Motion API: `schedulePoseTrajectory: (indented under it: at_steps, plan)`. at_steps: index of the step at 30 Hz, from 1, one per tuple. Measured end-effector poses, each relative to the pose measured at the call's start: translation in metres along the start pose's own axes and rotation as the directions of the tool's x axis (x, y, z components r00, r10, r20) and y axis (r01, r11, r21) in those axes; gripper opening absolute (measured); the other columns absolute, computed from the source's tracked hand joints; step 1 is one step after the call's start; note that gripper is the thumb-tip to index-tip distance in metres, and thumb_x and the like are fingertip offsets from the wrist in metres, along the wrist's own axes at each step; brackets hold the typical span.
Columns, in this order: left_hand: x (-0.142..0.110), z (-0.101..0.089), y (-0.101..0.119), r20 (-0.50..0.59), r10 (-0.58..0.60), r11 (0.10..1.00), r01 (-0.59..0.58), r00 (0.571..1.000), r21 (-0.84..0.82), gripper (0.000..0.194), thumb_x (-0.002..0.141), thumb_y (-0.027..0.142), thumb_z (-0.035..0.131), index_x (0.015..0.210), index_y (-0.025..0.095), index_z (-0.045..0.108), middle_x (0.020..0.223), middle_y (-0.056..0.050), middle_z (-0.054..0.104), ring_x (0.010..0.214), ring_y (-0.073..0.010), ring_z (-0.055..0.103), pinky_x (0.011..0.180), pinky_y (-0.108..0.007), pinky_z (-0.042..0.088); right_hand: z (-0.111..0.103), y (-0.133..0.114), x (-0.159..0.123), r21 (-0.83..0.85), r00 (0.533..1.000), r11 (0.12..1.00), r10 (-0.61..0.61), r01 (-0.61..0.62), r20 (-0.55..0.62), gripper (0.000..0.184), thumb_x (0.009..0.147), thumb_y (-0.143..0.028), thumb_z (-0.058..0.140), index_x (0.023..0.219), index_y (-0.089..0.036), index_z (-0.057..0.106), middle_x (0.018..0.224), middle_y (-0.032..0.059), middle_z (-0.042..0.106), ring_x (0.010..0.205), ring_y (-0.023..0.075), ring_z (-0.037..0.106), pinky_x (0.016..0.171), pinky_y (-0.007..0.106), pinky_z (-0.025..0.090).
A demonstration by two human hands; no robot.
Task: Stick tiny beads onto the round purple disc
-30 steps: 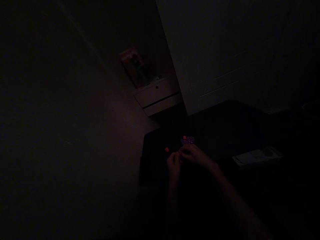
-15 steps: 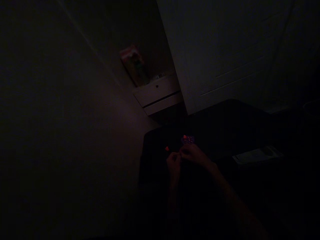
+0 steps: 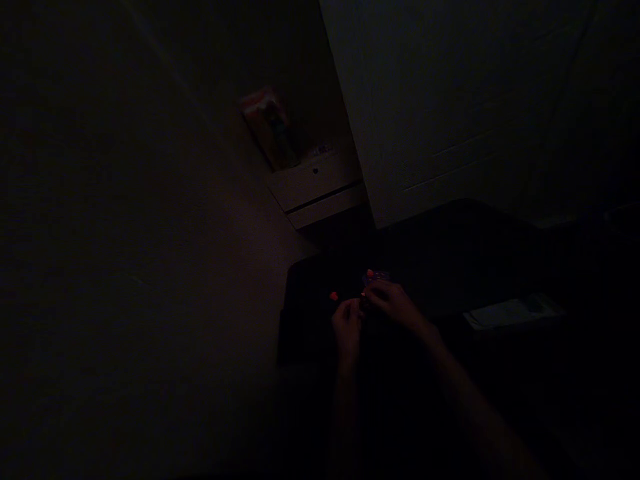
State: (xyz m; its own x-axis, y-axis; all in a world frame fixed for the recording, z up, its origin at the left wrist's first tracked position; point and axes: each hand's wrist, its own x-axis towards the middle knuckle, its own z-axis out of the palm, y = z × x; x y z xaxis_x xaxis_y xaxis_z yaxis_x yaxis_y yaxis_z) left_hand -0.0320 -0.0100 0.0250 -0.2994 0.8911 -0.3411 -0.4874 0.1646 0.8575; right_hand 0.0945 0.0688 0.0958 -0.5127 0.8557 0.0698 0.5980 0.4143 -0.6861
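with fingers curled inward on the left hand [image 3: 346, 327], cannot tell in this darkness whether grasping anything. with fingertips drawn together on the right hand [image 3: 393, 301], pinching what looks like a small reddish bit [image 3: 363, 294], close beside the left. just beyond the right hand, toward the left far corner of the dark surface [image 3: 425, 253], see a purple patterned piece [image 3: 382, 276], with an orange lump [image 3: 369, 273] at its left end. nearer the left edge, apart from both hands, see an orange blob [image 3: 334, 295]. by the near edge, well to the right, find a pale flat packet [image 3: 515, 313]; past the far edge, a drawer unit [image 3: 327, 185].
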Motion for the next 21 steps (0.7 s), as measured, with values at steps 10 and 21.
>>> schedulePoseTrajectory:
  at_steps: [10, 21]
  plan:
    - [0.003, -0.003, -0.011, 0.037, -0.006, 1.0, 0.006, 0.999, 0.006, 0.045, 0.08, 0.054, 0.074, 0.09, 0.011, 0.065, 0.075, -0.005, 0.065, 0.06, -0.0098, 0.053, 0.051, -0.02, 0.036, 0.005, 0.006, 0.0, 0.01, 0.99, 0.999, 0.048, -0.048, -0.129, 0.018, 0.093, -0.035, 0.061, 0.091, -0.02, 0.071, 0.1, 0.0072, 0.074, 0.09, 0.0219, 0.069, 0.081, 0.034, 0.051]
    - [0.001, -0.006, -0.005, 0.033, 0.008, 0.995, -0.011, 0.999, 0.101, 0.05, 0.081, 0.061, 0.072, 0.072, 0.012, 0.061, 0.063, -0.001, 0.056, 0.058, -0.0091, 0.048, 0.055, -0.021, 0.036, 0.011, 0.013, -0.001, 0.127, 0.96, 0.982, 0.164, -0.138, -0.228, 0.022, 0.091, -0.041, 0.066, 0.097, -0.021, 0.072, 0.118, 0.0074, 0.072, 0.111, 0.024, 0.067, 0.098, 0.038, 0.05]
